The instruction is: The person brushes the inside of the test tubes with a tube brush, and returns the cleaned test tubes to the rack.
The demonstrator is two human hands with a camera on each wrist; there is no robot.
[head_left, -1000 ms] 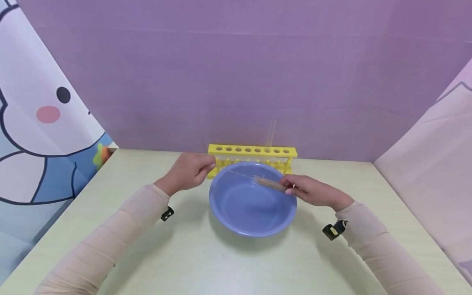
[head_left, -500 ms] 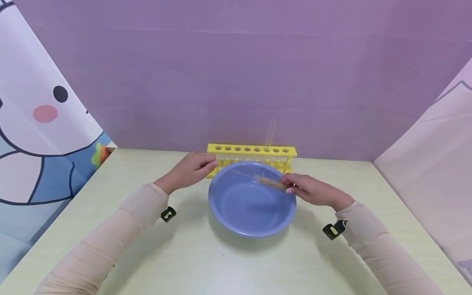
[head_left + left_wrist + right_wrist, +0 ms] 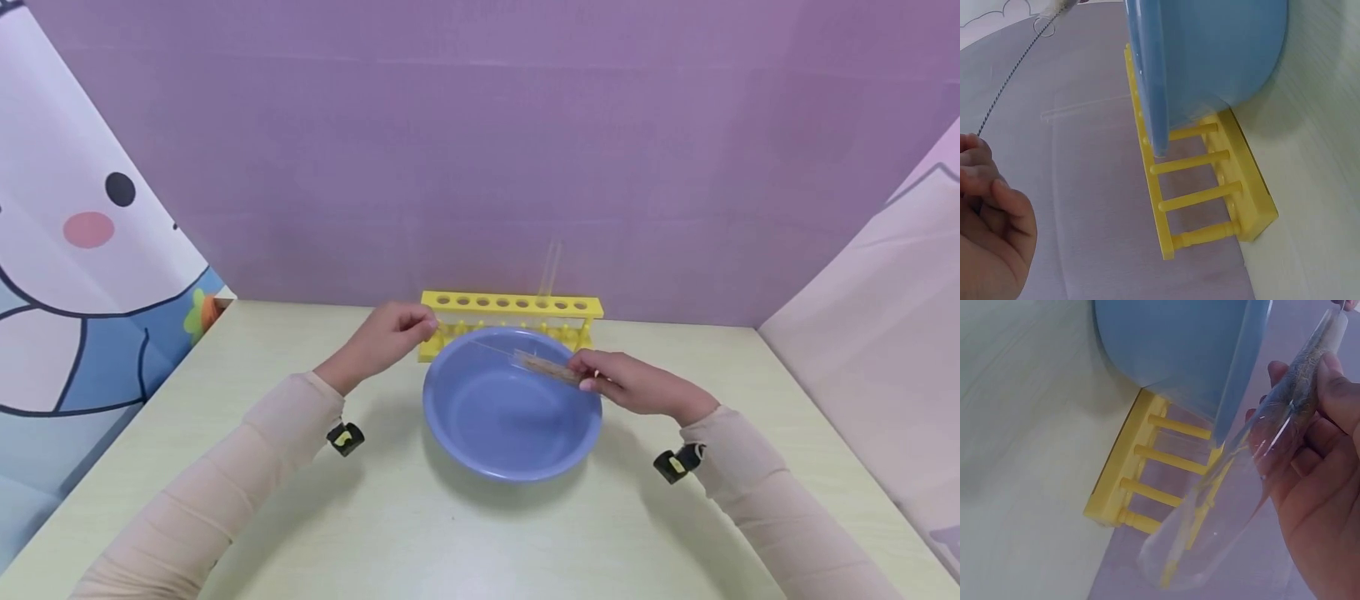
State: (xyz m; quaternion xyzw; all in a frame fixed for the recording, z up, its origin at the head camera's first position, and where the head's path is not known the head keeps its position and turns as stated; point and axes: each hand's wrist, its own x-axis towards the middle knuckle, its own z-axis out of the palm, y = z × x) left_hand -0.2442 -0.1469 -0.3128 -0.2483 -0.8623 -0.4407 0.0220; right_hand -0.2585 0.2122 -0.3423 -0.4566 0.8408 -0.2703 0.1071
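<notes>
Over the blue basin (image 3: pixel 510 429), my right hand (image 3: pixel 633 385) grips a clear glass test tube (image 3: pixel 1194 534), its mouth tilted toward the left hand. Bristles of a test tube brush (image 3: pixel 1302 378) show through the glass. My left hand (image 3: pixel 384 340), to the left of the basin's far rim, pinches the end of the brush's thin twisted wire handle (image 3: pixel 1011 76). In the left wrist view the wire runs up from the fingertips to pale bristles near the tube's mouth.
Right behind the basin stands a yellow test tube rack (image 3: pixel 484 303) with a row of holes. One clear test tube (image 3: pixel 551 268) stands upright in it, right of the middle. A purple backdrop (image 3: pixel 480 167) rises at the table's (image 3: pixel 450 542) far edge.
My left hand has shifted very slightly up and away, still pinching the wire. My right hand and the tube stay almost where they were over the basin.
</notes>
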